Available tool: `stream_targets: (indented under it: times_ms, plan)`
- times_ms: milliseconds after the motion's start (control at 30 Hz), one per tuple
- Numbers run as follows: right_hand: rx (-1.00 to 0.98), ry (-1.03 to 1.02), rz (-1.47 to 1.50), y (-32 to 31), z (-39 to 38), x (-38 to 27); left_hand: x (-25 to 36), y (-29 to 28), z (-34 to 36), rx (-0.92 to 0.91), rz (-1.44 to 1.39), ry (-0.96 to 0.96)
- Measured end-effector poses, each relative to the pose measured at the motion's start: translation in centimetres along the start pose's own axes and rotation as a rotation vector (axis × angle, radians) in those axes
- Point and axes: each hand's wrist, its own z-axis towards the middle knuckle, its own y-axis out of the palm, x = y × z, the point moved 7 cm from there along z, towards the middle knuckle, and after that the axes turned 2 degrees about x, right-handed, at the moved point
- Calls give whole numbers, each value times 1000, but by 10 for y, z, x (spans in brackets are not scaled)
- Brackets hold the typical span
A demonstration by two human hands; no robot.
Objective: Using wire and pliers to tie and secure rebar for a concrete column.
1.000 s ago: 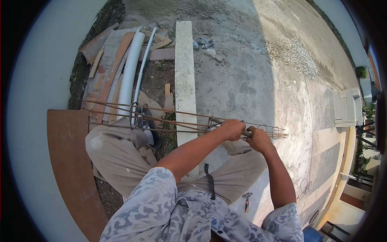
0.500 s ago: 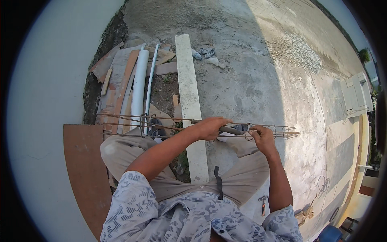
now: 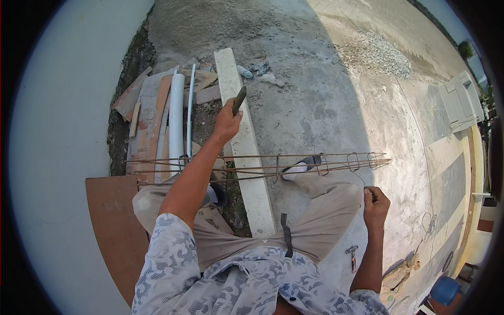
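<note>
A long, narrow rebar cage (image 3: 302, 168) of rusty rods with square stirrups lies across in front of my knees. Beyond it, raised above the pale concrete beam (image 3: 258, 184), my left hand (image 3: 227, 122) is closed round a dark tool with a thick handle (image 3: 240, 100); its kind is hidden by the fist. My right hand (image 3: 376, 203) is beside my right knee, below the cage's right end. Its thumb and fingers pinch a thin wire (image 3: 362, 181) that runs up towards the cage. The left forearm passes over the cage's left part.
White pipes (image 3: 177, 121) and wooden boards (image 3: 157, 131) lie at the far left by the wall. A brown panel (image 3: 113, 220) is at my left. A hammer (image 3: 353, 258) lies on the ground at my right, and a gravel heap (image 3: 383, 55) at the far right.
My left hand has lifted away from the cage, far and to the left, with the tool. My right hand has drawn back towards me and to the right, a wire in its fingers.
</note>
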Motion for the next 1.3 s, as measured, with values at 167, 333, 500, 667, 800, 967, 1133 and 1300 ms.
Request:
stream_targets:
  times_ms: [167,333,500,667,800,967,1133,1300]
  plan:
    - [18,92,50,-13,-33,24,-22,42,12,-132,687,18]
    - [47,142,169,2,-66,17,-29,66,-1,-231,782,70]
    - [35,144,197,13,-79,5,-14,54,-23,3,749,196]
    - [11,107,212,26,-82,-8,54,124,-114,-671,-466,-365]
    - [-24,73,179,30,-87,-14,68,132,-141,-608,-987,-486]
    - [-107,95,90,30,-112,0,55,127,-153,-405,-996,-503]
    - [-514,-214,-43,68,-179,-1,55,135,-168,-191,-955,-509]
    - [-655,77,-53,78,-180,2,72,146,-194,-296,-835,-460]
